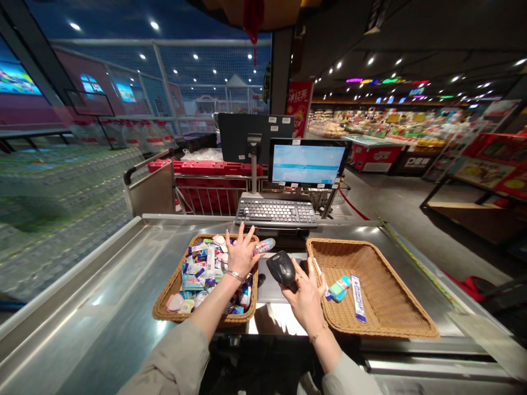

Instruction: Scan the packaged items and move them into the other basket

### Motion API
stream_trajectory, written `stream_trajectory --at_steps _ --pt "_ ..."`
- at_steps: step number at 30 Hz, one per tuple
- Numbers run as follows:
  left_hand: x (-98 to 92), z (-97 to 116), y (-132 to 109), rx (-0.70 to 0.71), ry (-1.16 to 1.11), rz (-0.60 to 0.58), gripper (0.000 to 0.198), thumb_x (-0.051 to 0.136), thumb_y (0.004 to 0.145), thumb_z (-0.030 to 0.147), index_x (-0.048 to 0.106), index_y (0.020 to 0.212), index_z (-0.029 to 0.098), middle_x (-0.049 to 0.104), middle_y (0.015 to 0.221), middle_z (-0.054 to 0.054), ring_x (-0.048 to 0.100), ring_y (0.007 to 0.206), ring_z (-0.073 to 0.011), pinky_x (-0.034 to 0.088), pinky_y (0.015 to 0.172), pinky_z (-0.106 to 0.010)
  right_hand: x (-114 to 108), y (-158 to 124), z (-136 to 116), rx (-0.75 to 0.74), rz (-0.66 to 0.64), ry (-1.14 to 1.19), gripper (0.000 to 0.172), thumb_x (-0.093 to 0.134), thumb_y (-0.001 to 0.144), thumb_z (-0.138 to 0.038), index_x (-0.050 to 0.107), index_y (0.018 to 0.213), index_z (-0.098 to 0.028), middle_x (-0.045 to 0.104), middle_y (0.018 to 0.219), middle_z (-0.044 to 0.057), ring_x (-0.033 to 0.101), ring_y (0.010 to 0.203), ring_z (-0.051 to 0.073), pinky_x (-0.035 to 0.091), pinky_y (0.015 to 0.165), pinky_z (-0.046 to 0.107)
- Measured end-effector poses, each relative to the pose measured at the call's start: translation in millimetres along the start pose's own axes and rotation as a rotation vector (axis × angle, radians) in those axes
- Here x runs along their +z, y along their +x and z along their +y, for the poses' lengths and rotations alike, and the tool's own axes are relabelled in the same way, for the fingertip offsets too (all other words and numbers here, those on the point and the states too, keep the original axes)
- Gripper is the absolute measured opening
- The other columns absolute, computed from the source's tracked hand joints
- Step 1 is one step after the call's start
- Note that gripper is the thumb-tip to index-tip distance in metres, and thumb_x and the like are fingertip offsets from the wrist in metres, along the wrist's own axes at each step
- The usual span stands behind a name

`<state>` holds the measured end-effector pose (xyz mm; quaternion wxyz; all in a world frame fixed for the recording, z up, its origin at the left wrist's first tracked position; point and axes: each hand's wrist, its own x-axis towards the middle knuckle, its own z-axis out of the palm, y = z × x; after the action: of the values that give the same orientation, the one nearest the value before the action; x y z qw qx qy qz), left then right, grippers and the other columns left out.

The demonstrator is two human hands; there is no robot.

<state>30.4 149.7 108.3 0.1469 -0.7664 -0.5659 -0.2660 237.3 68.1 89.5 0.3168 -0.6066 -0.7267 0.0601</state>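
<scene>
My left hand (241, 253) is above the right side of a wicker basket (163, 296), its thumb and forefinger closed on a small pink-and-blue bottle (264, 246); the other fingers stick out. Packed into that basket are many small wrapped sweets (201, 269), with pink pieces among them. A black barcode scanner (281, 267) is gripped in my right hand (305, 293), its head pointing left toward the bottle. Just right of that hand stands a second wicker basket (387, 285). It holds a green-and-blue pack (340, 288) and a long white-and-purple wrapped bar (358, 299).
Behind the baskets sit a keyboard (275, 212) and a lit screen (308, 163), with a dark monitor back (255, 137) beside it. The steel counter (111, 291) runs to both sides. Shopping carts (209, 192) stand beyond, and wrapped bottle packs (74, 203) at left.
</scene>
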Motion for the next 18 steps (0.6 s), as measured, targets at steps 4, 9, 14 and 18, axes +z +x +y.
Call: stream_trajectory --at_steps 4,9,14,18 --pt "0.6 0.8 1.3 0.005 0.014 0.000 0.023 0.069 0.078 0.037 0.070 0.098 0.026 0.044 0.149 -0.005 0.022 0.145 -0.0379 0.000 0.111 -0.076 0.8 0.5 1.4 0.004 -0.010 0.016 0.036 0.055 0.080 -0.032 0.064 0.114 -0.030 0.053 0.141 0.001 0.014 0.146 0.031 0.009 0.110 0.062" --pt "0.6 2.1 2.3 0.001 0.012 -0.004 0.021 0.069 0.078 0.035 0.070 0.097 0.027 0.044 0.149 -0.004 0.022 0.145 -0.0379 0.000 0.111 -0.075 -1.3 1.3 1.6 0.009 -0.021 0.022 0.036 0.054 0.081 -0.033 0.064 0.116 -0.031 0.052 0.142 -0.001 0.013 0.147 0.030 0.008 0.111 0.062" --pt "2.3 2.3 2.9 0.004 -0.006 0.002 0.020 0.069 0.077 0.032 0.070 0.097 0.027 0.045 0.149 -0.004 0.022 0.145 -0.0377 -0.002 0.112 -0.075 -3.6 1.2 0.3 0.012 -0.021 0.027 0.032 0.055 0.081 -0.033 0.065 0.112 -0.030 0.052 0.142 -0.002 0.013 0.147 0.030 0.008 0.112 0.061" --pt "3.2 2.6 2.9 0.007 -0.013 0.009 0.021 0.070 0.076 0.031 0.070 0.096 0.027 0.044 0.149 -0.005 0.022 0.145 -0.0384 -0.001 0.111 -0.075 -2.4 0.6 1.1 0.006 -0.012 0.024 0.032 0.054 0.081 -0.031 0.065 0.111 -0.031 0.053 0.141 -0.002 0.015 0.147 0.030 0.009 0.111 0.062"
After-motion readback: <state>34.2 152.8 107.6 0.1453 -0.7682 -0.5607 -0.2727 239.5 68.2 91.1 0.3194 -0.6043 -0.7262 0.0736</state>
